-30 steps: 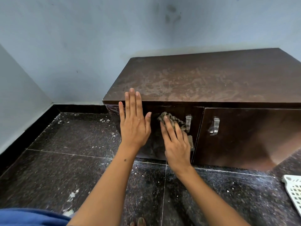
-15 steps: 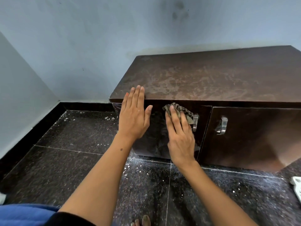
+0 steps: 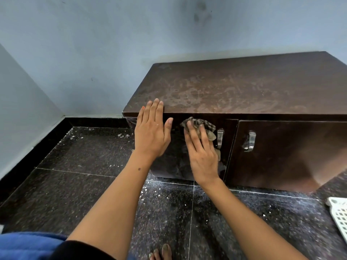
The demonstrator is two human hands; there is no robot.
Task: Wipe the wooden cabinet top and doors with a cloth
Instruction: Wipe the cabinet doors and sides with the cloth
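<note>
A low dark wooden cabinet (image 3: pixel 244 87) stands against the blue wall, its top streaked with pale dust. My right hand (image 3: pixel 201 154) presses a crumpled grey-brown cloth (image 3: pixel 201 124) flat against the upper part of the left door (image 3: pixel 176 166), fingers straight, just left of that door's metal handle (image 3: pixel 220 137). My left hand (image 3: pixel 151 132) lies flat on the same door, its fingertips reaching over the cabinet's front top edge. The right door (image 3: pixel 293 152) is closed and has its own handle (image 3: pixel 250 140).
Dark speckled floor tiles (image 3: pixel 84 184) with white debris spread in front of the cabinet. A white plastic basket (image 3: pixel 339 212) pokes in at the right edge. Blue clothing and bare toes (image 3: pixel 161 254) show at the bottom. The side wall meets the back wall at the left.
My right hand has slid the cloth up the left door toward its top. My left hand has moved up too, and its fingertips now reach the top edge.
</note>
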